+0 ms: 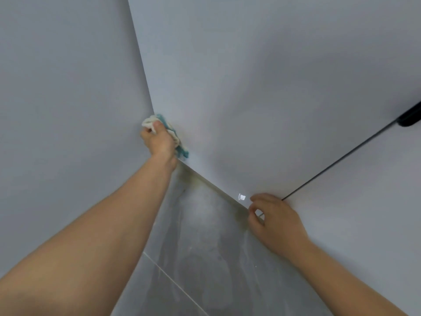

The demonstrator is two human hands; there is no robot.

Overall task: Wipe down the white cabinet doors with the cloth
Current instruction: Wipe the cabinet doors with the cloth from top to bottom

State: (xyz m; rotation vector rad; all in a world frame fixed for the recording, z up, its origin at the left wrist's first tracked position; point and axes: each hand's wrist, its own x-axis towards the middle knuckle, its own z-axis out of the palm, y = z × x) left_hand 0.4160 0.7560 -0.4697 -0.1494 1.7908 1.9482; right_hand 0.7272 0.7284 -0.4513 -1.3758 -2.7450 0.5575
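Note:
A white cabinet door (239, 87) fills the upper middle of the head view. My left hand (158, 140) grips a bunched white and teal cloth (176, 137) and presses it against the door's lower left corner. My right hand (273, 220) holds the bottom edge of the door near the dark gap between two doors, with its fingers curled round the edge. A second white door (364, 201) lies to the right of that gap.
A white side panel or wall (68, 87) stands to the left of the door. Grey marbled floor tiles (205, 258) show below. A black handle (410, 116) sticks out at the right edge, at the top of the gap.

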